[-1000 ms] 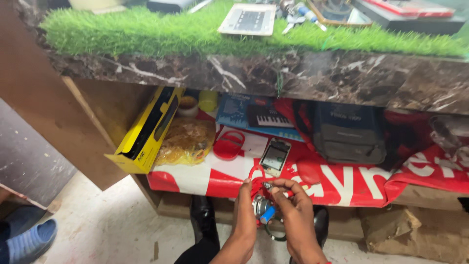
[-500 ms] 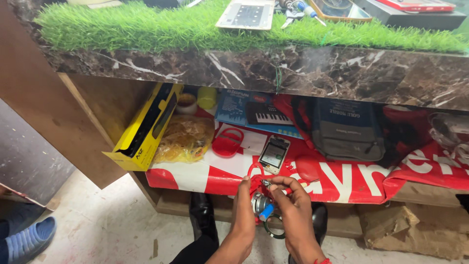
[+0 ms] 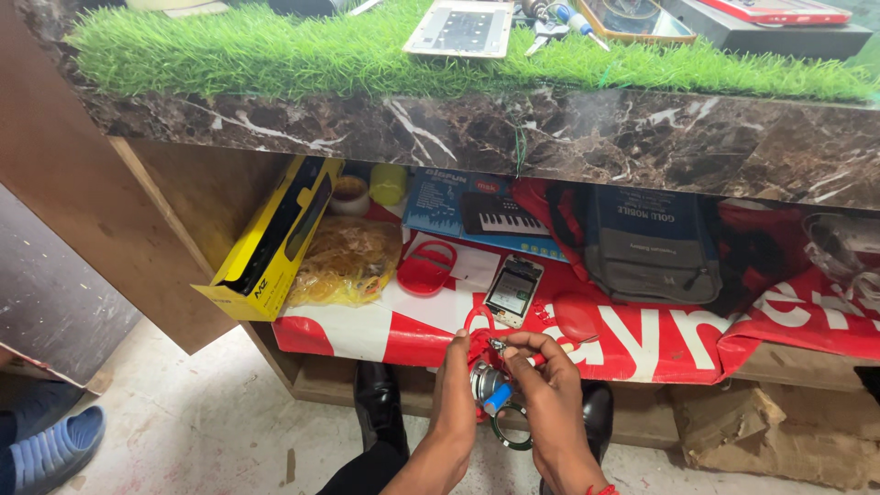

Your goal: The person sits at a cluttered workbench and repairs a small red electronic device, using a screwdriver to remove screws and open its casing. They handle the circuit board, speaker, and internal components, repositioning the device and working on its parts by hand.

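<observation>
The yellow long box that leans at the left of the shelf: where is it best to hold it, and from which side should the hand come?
Probably by its near lower end, from the front. The yellow box lies tilted against the wooden side wall, and that end overhangs the shelf edge, so fingers can close across its narrow sides. The bag of rubber bands crowds its right side.

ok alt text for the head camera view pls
Two hands, left hand and right hand, hold a small round metal part with a blue piece in front of a low shelf covered in red and white cloth. On it lie a phone, a yellow box and a grey bag.
</observation>
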`<state>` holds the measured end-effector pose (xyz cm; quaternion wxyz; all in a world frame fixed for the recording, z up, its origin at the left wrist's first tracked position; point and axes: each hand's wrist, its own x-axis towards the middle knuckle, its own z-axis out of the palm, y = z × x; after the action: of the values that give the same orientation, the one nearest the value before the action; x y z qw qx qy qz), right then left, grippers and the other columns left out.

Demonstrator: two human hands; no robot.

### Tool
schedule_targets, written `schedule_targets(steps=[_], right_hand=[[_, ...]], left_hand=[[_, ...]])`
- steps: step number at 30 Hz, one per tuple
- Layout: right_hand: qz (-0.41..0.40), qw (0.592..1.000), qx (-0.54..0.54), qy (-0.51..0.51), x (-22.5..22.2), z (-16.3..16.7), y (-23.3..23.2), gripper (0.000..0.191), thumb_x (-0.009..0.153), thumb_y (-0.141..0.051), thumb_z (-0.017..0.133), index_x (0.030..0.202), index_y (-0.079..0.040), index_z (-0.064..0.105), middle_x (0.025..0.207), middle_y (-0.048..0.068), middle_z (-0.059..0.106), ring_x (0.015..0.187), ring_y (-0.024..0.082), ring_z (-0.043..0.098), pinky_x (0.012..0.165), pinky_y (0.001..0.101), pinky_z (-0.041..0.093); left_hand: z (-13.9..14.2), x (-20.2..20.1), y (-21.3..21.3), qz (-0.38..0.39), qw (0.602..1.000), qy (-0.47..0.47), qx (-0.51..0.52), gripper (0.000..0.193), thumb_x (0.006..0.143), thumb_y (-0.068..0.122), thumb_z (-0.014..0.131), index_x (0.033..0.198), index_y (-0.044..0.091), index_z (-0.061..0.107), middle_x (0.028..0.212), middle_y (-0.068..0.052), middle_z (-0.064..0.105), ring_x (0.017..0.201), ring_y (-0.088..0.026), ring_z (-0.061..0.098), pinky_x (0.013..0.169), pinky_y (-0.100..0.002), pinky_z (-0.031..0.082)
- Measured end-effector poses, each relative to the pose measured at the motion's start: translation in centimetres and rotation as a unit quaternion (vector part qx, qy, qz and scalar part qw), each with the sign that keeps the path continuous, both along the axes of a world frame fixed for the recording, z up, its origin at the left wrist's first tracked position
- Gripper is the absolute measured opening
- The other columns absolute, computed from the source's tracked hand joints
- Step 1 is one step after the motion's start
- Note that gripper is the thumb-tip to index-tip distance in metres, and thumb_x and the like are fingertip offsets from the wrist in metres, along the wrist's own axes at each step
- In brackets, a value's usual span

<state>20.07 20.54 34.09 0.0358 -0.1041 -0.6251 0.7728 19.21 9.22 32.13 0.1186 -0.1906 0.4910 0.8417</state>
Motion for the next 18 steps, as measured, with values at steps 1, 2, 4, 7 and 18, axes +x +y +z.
schedule_targets(steps=[1, 2, 4, 7, 18], right_hand=[[0.0, 1.0, -0.001, -0.004, -0.1, 0.2, -0.1, 0.021, 0.091, -0.014, 0.066, 0.11, -0.005, 0.069, 0.088, 0.003, 0.063, 0.07, 0.01, 0.062, 0.047, 0.0273, 0.049], [-0.002, 1.0, 0.001, -0.012, -0.3, 0.4, -0.2, 0.021, 0.091, -0.014, 0.065, 0.11, -0.006, 0.068, 0.088, 0.003, 0.063, 0.069, 0.011, 0.061, 0.046, 0.0279, 0.049], [-0.003, 0.999, 0.009, -0.039, 0.1, 0.4, -0.2, 0.02, 0.09, -0.014, 0.064, 0.108, -0.007, 0.067, 0.088, 0.002, 0.063, 0.066, 0.011, 0.06, 0.044, 0.0289, 0.049], [-0.001, 0.999, 0.013, -0.029, -0.1, 0.0, -0.3, 0.019, 0.09, -0.014, 0.065, 0.107, -0.005, 0.068, 0.089, 0.001, 0.063, 0.067, 0.012, 0.062, 0.043, 0.0297, 0.05], [-0.004, 0.999, 0.004, -0.031, -0.3, -0.7, -0.1, 0.021, 0.09, -0.015, 0.065, 0.109, -0.006, 0.068, 0.088, 0.003, 0.066, 0.065, 0.011, 0.062, 0.042, 0.0288, 0.048]], left_hand=[[0.1, -0.1, -0.1, 0.001, 1.0, -0.009, -0.003, 0.073, 0.092, 0.061, 0.041, 0.136, 0.007, 0.061, 0.118, -0.008, 0.067, 0.103, -0.019, 0.063, 0.079, -0.034, 0.052], [0.3, -0.3, -0.1, 0.0, 1.0, -0.015, -0.01, 0.072, 0.092, 0.061, 0.041, 0.137, 0.008, 0.059, 0.12, -0.007, 0.066, 0.105, -0.018, 0.063, 0.081, -0.033, 0.052], [0.2, -0.1, -0.2, 0.0, 0.999, -0.038, -0.021, 0.07, 0.092, 0.062, 0.042, 0.138, 0.011, 0.057, 0.123, -0.004, 0.064, 0.108, -0.015, 0.063, 0.084, -0.032, 0.052], [0.0, -0.1, -0.2, 0.005, 0.999, 0.027, -0.022, 0.072, 0.093, 0.062, 0.042, 0.141, 0.011, 0.057, 0.129, -0.001, 0.066, 0.115, -0.011, 0.063, 0.092, -0.024, 0.048], [0.6, 0.2, -0.2, -0.017, 1.0, 0.002, -0.014, 0.064, 0.093, 0.06, 0.041, 0.123, 0.01, 0.065, 0.098, -0.007, 0.068, 0.078, -0.014, 0.066, 0.059, -0.031, 0.051]])
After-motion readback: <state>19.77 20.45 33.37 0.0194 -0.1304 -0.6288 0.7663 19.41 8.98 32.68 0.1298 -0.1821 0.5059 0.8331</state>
